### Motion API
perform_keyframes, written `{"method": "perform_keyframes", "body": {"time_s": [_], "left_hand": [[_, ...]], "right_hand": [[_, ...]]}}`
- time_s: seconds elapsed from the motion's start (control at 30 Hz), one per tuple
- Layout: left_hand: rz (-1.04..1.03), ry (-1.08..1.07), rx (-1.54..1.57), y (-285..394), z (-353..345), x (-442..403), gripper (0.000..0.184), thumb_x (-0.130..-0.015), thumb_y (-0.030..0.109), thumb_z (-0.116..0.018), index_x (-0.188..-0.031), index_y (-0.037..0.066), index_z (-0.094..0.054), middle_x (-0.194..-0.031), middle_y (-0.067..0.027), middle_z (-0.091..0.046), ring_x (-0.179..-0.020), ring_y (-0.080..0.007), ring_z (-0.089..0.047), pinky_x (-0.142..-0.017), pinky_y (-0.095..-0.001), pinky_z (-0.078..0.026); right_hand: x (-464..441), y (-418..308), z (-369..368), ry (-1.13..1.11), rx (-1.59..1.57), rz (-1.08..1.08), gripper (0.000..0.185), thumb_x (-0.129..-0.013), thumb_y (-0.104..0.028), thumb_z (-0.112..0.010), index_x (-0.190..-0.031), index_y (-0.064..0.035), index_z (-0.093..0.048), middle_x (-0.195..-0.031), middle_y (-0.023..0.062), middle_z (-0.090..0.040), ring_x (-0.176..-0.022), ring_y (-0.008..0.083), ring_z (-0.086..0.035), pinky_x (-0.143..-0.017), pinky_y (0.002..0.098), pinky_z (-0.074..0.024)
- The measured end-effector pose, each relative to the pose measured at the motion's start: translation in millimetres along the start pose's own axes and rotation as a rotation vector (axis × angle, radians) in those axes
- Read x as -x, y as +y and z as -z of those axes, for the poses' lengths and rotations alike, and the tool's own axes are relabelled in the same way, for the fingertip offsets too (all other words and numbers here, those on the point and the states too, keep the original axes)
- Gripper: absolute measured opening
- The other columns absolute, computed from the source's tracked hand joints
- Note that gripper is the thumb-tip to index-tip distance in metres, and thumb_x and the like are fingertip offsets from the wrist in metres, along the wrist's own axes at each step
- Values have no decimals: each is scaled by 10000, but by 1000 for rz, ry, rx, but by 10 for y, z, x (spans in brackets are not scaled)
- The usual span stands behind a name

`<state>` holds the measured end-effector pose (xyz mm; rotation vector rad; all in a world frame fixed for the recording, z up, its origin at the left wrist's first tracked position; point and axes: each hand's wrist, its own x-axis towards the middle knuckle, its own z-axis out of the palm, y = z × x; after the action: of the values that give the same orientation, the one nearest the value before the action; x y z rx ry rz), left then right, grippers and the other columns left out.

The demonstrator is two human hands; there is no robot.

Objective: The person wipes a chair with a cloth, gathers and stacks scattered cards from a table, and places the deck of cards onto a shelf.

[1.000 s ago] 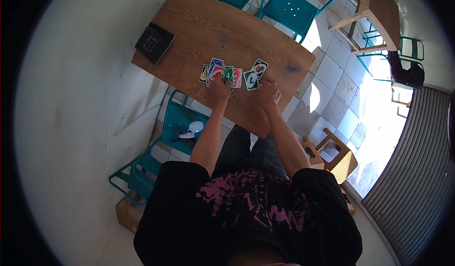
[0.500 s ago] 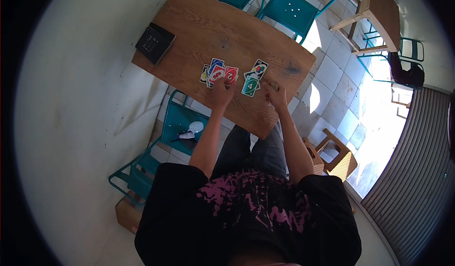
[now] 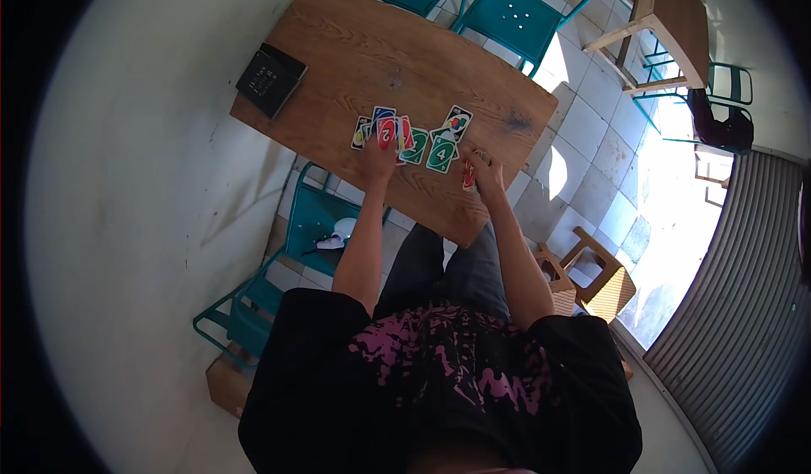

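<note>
My left hand (image 3: 378, 160) is at the lower edge of an overlapping group of cards, its fingers on a red 2 card (image 3: 386, 133); whether it grips the card is unclear. A green card (image 3: 414, 146) lies just right of that group. Beside it, a green 4 card (image 3: 441, 154) overlaps a black-backed or wild card (image 3: 457, 122) with coloured ovals. Further right, my right hand (image 3: 485, 172) is closed around a red card (image 3: 469, 175), held at the table's right part. All the other cards rest on the wooden table (image 3: 380, 43).
A black book or box (image 3: 271, 80) lies at the table's left end. Teal chairs (image 3: 512, 18) stand beyond the far edge, and another teal chair (image 3: 306, 219) holding a whitish item is near my left arm. Wooden stools (image 3: 596, 275) are at the right.
A green card now shows between the left group and the green 4 card. The red 2 card has shifted left with my left hand. A red card now shows in my right hand.
</note>
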<state>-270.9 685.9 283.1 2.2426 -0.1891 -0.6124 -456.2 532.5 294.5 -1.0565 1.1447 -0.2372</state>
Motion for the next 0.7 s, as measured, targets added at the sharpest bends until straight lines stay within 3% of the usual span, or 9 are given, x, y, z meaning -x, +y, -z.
{"method": "perform_keyframes", "body": {"time_s": [0.13, 0.27, 0.37, 0.53, 0.63, 0.67, 0.7], "left_hand": [[41, -85, -62, -120, 18, -37, 302, -811, 209, -734, -1039, 16, -684, -969, -171, -710, -892, -318, -690, -758, -387, -533], [11, -148, 110, -154, 43, -19, 291, -856, 229, -690, -1047, 11, -674, -965, -181, -709, -899, -327, -689, -760, -395, -532], [-50, -10, -46, -113, 76, 4, 273, -910, 226, -629, -1034, -15, -659, -1024, -197, -691, -928, -330, -675, -770, -406, -531], [-81, -14, -267, -228, 89, -93, 238, -935, 207, -601, -1024, -5, -665, -1002, -197, -690, -887, -331, -673, -765, -415, -527], [-169, 173, -225, -195, 159, -44, 237, -893, 189, -673, -1020, -11, -665, -951, -158, -702, -881, -301, -676, -770, -372, -520], [-169, 172, -226, -182, 164, -19, 237, -893, 189, -673, -1020, -11, -665, -951, -158, -702, -881, -301, -676, -770, -372, -520], [-98, 56, -4, -162, 150, 11, 242, -890, 196, -684, -1013, -12, -667, -933, -142, -700, -866, -268, -672, -752, -356, -517]], "right_hand": [[27, -58, -66, 16, -13, 15, 269, -856, -254, -736, -945, -5, -689, -715, 14, -618, -585, 92, -570, -513, 243, -460], [84, -123, -93, 30, -2, -25, 261, -857, -253, -737, -937, -8, -693, -703, 12, -617, -584, 89, -569, -511, 243, -456], [104, -164, -94, 23, -14, -26, 260, -856, -246, -738, -943, -5, -695, -697, 13, -616, -576, 93, -572, -506, 245, -452], [10, -49, -22, 6, -20, -22, 282, -870, -272, -730, -954, -5, -697, -698, 22, -629, -578, 103, -593, -506, 248, -471], [13, -54, 6, -157, -196, -140, 373, -902, -315, -690, -1146, -38, -642, -842, 40, -661, -682, 109, -639, -576, 255, -530], [14, -50, 3, -156, -197, -142, 373, -902, -315, -690, -1146, -38, -642, -842, 40, -661, -682, 109, -639, -576, 255, -530], [7, -52, 2, -217, -293, -127, 389, -909, -315, -680, -1176, -38, -619, -882, 57, -667, -708, 124, -651, -596, 266, -545]]}}
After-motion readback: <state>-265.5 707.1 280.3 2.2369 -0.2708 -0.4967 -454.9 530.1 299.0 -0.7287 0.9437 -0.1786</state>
